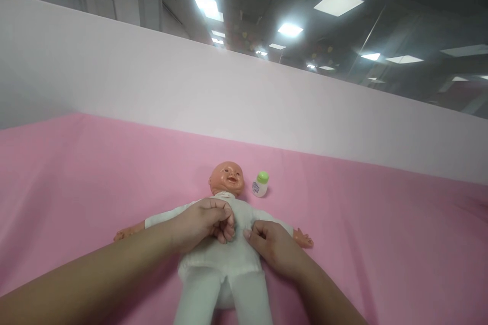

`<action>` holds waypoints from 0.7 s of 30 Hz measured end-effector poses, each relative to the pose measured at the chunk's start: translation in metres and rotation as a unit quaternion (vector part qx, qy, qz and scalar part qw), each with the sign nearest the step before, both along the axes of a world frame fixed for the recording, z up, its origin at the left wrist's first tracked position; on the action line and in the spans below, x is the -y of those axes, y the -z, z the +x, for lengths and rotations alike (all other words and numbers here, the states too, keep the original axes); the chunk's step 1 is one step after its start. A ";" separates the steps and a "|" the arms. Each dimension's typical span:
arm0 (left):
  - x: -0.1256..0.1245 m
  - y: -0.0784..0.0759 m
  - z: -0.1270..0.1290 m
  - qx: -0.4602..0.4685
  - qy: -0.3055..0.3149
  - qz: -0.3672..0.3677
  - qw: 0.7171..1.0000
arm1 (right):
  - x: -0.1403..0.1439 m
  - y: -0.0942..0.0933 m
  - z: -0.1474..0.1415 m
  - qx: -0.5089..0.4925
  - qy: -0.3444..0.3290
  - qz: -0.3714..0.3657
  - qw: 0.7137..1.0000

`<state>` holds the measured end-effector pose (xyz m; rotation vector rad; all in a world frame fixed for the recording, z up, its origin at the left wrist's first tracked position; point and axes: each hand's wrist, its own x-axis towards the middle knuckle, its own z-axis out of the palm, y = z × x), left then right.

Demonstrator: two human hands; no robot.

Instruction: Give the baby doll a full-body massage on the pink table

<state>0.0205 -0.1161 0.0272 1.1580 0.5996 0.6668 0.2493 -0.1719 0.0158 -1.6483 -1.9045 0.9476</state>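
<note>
I am pinching the white garment (238, 218) on the doll (223, 233) lying face-up on the pink table (362, 213): my left hand (206, 223) is closing on cloth at the chest, my right hand (272, 244) is gripping its side, keeping the fabric taut. A small bottle (260, 184) is standing beside the head.

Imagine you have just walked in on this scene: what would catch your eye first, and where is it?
First, the doll in white clothes, lying face up in the middle of the pink cloth. The left hand and right hand both pinch the clothing at its chest. A small bottle with a green cap stands just right of its head.
</note>
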 end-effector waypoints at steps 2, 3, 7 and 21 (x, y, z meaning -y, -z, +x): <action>0.000 0.001 0.000 0.010 -0.005 -0.005 1.000 | 0.000 0.002 -0.002 -0.017 0.001 0.002 1.000; 0.000 0.001 0.000 0.011 -0.011 -0.002 1.000 | 0.000 0.003 -0.004 -0.030 0.003 0.007 1.000; 0.001 0.000 -0.001 -0.036 -0.052 0.049 0.997 | 0.002 0.008 -0.018 -0.037 0.026 0.060 0.997; -0.033 -0.018 -0.013 -0.065 -0.300 0.127 0.943 | -0.032 -0.020 -0.022 -0.036 0.104 0.256 0.960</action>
